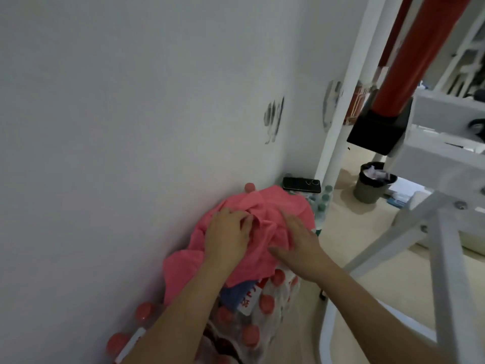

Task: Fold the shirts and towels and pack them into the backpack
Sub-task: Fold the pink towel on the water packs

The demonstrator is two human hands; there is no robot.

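A crumpled pink cloth lies heaped on shrink-wrapped packs of red-capped bottles against the white wall. My left hand rests on the middle of the cloth with fingers curled into its folds. My right hand lies flat on the cloth's right side, fingers spread, pressing the fabric down. A bit of blue fabric shows under the pink cloth's near edge. No backpack is in view.
A black phone lies on green-capped bottles behind the cloth. A white post stands right of the pile. A lined bin sits on the floor. A white metal frame and red pole fill the right.
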